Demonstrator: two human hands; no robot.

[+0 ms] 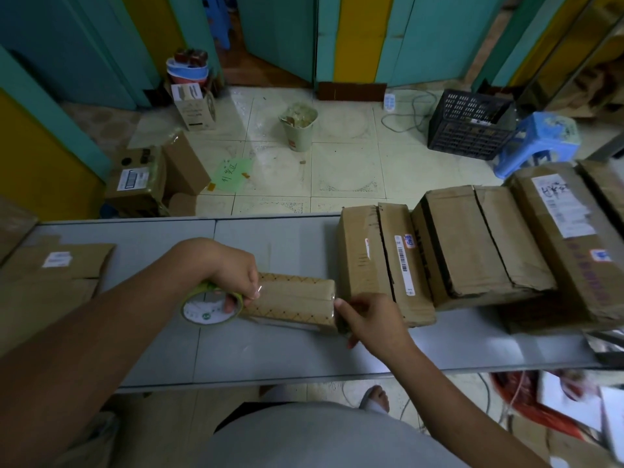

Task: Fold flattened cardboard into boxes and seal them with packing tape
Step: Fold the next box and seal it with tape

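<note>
Head view: a small brown box with a criss-cross pattern lies on its side at the middle of the grey table, its long axis running left to right. The left hand grasps a roll of packing tape at the box's left end, with one finger showing through the roll's core, and a glossy strip of clear tape lies along the top of the box. The right hand holds the box's right end, thumb pressed on the upper edge and fingers curled round the end face. Just right of it stands a taller taped carton with a barcode label, and two larger cartons sit further right. At the table's left end lies flattened cardboard with a white label. On the tiled floor beyond the table – well apart from it – stand a waste bin, a black crate and a blue stool.
</note>
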